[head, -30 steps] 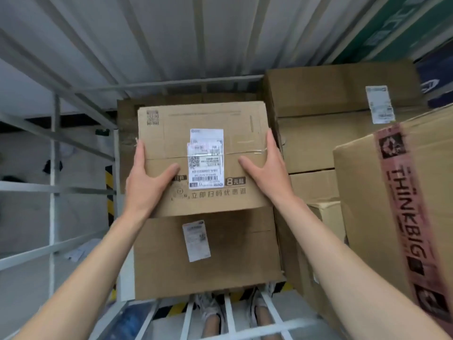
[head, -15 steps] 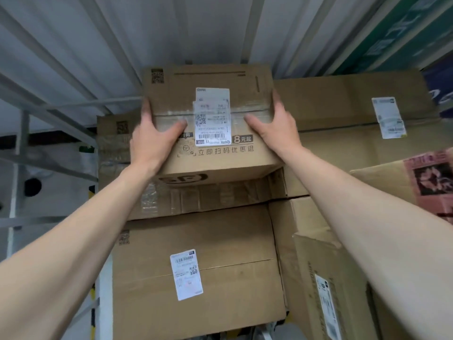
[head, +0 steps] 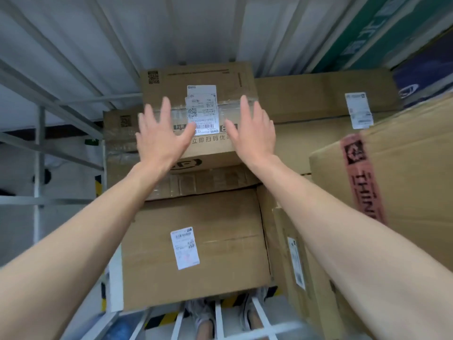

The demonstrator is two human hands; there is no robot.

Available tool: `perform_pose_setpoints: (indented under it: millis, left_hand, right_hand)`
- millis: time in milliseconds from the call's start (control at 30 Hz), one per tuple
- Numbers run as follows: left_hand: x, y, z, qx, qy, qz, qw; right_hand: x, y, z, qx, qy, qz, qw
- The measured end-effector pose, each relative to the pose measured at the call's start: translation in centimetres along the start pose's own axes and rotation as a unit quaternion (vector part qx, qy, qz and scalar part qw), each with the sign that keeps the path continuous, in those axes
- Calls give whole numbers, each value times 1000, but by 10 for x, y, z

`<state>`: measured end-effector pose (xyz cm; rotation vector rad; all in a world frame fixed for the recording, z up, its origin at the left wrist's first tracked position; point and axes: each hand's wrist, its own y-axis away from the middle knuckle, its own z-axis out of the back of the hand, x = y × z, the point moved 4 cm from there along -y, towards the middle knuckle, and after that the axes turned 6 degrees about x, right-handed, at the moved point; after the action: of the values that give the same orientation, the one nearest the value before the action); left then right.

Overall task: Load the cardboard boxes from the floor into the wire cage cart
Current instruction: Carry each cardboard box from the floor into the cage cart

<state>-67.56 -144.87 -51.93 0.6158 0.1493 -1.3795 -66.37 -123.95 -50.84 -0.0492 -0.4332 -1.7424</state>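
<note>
Cardboard box [head: 196,79], flat top w/ glossy tape, sits atop stack; left hand [head: 159,136] & right hand [head: 252,133] spread wide, holding nothing.

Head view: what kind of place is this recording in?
Probably a parcel depot or warehouse loading area. Labelled cardboard boxes are stacked inside a metal cage cart, a corrugated metal wall stands behind, and both hands hover open over the top box.
</note>
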Motion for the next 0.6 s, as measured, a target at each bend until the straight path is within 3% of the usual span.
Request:
perform_pose_setpoints:
  millis: [167,433,600]
  left_hand:
    - [-54,80,49,31,-89,-86,992]
    - [-140,245,144,52,-56,-123,989]
    - [-211,327,168,52,9,-150,987]
  right_hand:
    - [13,81,76,-6,-4,13,1000]
    - [24,234,244,-48,-101,27,993]
    - [-40,302,325,-107,-113,18,988]
